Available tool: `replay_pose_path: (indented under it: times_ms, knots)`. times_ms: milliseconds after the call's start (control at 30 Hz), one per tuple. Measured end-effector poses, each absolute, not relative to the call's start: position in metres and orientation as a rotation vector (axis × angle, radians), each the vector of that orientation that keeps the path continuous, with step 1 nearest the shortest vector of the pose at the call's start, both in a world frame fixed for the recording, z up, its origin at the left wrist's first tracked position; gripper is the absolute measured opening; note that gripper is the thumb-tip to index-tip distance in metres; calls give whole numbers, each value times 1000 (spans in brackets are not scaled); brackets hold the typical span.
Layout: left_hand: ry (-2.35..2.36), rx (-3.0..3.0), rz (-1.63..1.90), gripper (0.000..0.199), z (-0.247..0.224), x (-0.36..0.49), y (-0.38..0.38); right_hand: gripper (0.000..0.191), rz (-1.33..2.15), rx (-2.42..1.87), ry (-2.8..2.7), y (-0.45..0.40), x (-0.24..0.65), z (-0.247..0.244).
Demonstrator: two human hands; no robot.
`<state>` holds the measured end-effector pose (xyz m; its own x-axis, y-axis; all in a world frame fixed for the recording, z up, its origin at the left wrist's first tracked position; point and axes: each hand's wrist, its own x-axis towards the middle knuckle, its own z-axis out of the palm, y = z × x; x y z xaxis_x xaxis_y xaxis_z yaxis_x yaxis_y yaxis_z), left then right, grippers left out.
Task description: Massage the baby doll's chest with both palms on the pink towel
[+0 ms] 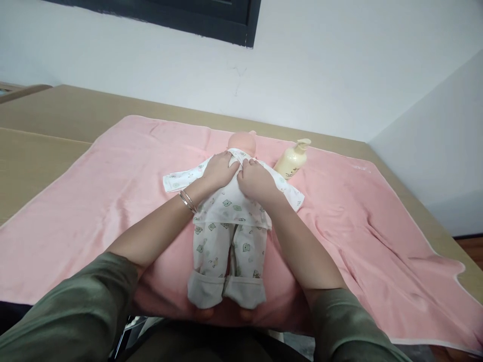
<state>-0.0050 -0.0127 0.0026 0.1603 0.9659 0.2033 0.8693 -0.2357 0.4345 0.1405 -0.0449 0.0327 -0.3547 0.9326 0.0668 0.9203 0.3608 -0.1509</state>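
A baby doll (242,144) lies on its back, its head away from me and its feet at the near table edge. It wears a white baby shirt (236,206) with small printed animals, sleeves spread to both sides, and matching trousers (211,251) with turned-up cuffs. My left hand (221,169) rests at the left of the shirt's neckline, fingers bent over the cloth and thumb pointing inward. Close beside it, my right hand (255,179) is curled, pinching the shirt's front just below the collar. My fingers partly hide the cloth they hold.
A pale yellow pump bottle (292,160) stands tilted in view by the doll's right-hand sleeve. Under everything lies a wrinkled pink blanket (113,201) on a wooden table (41,151). A white wall (320,70) with a dark frame (211,25) rises behind.
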Motion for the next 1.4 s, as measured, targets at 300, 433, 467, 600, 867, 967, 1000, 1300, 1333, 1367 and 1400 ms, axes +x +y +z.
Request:
replay_pose_path:
  times_ms: [300,433,467,600,867,967,1000,1300,1333,1367,1400]
  knots:
    - [1891,2432,659,44,2,29,-50,53,93,-1788,-2353,-7,150,12]
    - [1854,2381,649,42,7,23,-45,53,9,-1773,-2451,-24,144,20]
    - [1846,2353,646,41,8,20,-42,52,2,-1764,-2483,-29,143,24]
    - [1805,2286,678,38,9,14,-32,44,112,-1734,-2545,-45,142,37]
    - [1770,2192,755,37,2,4,-19,45,293,-1716,-2432,-42,146,39]
    - [1863,2147,744,40,-1,2,-16,48,264,-1690,-2367,-32,145,30]
    - [1892,2138,737,41,-2,2,-15,49,245,-1689,-2351,-29,144,26]
    - [1982,2316,606,48,-4,9,-25,62,306,-1640,-2303,-2,156,6]
    - [1974,2354,586,49,-3,11,-29,63,312,-1634,-2303,-1,157,6]
    - [1958,2394,566,50,-2,13,-33,63,316,-1633,-2304,-1,158,6]
    - [1936,2433,548,50,-1,15,-37,63,315,-1636,-2306,-2,158,6]
